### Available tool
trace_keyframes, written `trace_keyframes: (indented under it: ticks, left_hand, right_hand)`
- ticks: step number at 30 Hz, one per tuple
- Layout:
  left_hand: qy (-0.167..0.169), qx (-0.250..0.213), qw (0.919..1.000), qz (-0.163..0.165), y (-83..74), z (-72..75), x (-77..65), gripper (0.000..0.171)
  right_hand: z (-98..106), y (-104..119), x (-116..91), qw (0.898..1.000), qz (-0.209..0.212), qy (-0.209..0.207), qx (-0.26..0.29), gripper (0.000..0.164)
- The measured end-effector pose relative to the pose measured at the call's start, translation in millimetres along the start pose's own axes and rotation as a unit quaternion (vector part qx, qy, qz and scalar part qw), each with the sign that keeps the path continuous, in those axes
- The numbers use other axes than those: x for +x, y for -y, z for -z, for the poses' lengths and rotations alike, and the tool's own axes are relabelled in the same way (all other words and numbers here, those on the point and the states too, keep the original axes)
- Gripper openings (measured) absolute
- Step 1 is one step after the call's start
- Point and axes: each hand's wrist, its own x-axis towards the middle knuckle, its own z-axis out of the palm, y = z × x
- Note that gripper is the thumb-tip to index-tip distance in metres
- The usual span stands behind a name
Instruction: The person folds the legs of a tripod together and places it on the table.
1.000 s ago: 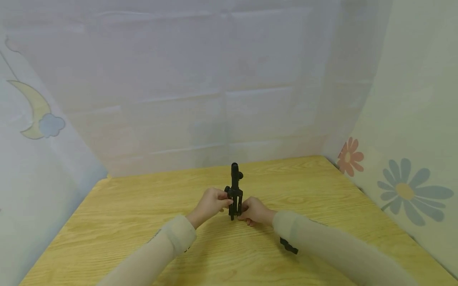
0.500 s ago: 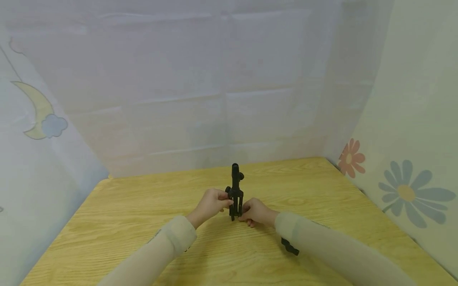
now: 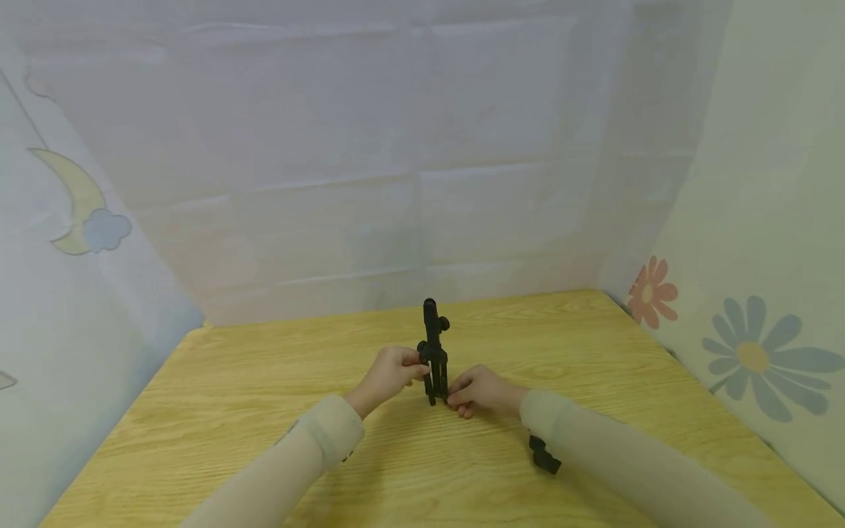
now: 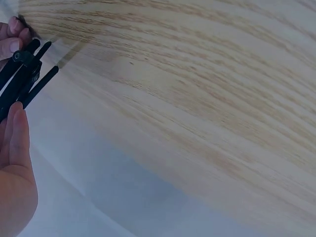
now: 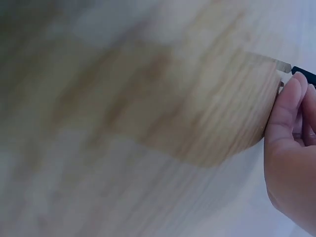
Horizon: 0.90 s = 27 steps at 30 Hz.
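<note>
A small black tripod (image 3: pixel 432 326) stands close to upright, leaning slightly, in the middle of the head view. Its legs are close together at the bottom. My left hand (image 3: pixel 389 375) grips it at the left, just below the side knob. At the lower right, my right hand (image 3: pixel 485 392) pinches the foot end of one leg between thumb and fingers. In the left wrist view, the legs (image 4: pixel 42 85) show as dark rods above the left fingers. Only a short black piece (image 5: pixel 304 74) of the tripod appears beyond the right fingertips in the right wrist view.
A black angular part (image 3: pixel 544 456) lies on the wooden table (image 3: pixel 422 477), partly hidden under the right sleeve. A pale sheet (image 3: pixel 416 183) hangs behind the table. Walls with printed flowers (image 3: pixel 752 357) and a moon (image 3: pixel 75 198) stand at the sides.
My right hand has shifted slightly to the right with the leg's foot end. The tripod's top now tilts a little to the left. My left hand stays almost in place.
</note>
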Motion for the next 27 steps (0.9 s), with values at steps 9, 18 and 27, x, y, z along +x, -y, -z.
trace_keyframes:
  ticks: [9,18,27]
  left_hand:
    - [0.041,0.023,0.9989,0.0,-6.1,-0.6,8.6,0.011]
    - [0.073,0.002,0.9966,0.039,-2.8,5.8,19.1,0.019]
    - [0.083,0.022,0.996,0.024,-5.0,10.0,24.2,0.017]
  right_hand:
    - [5.0,0.4,-8.6,0.998,-0.024,-0.002,0.063,0.024]
    - [8.5,-2.3,-6.2,0.997,-0.017,-0.064,0.039,0.029]
    - [10.5,2.4,-4.2,0.996,-0.036,-0.078,0.021,0.033]
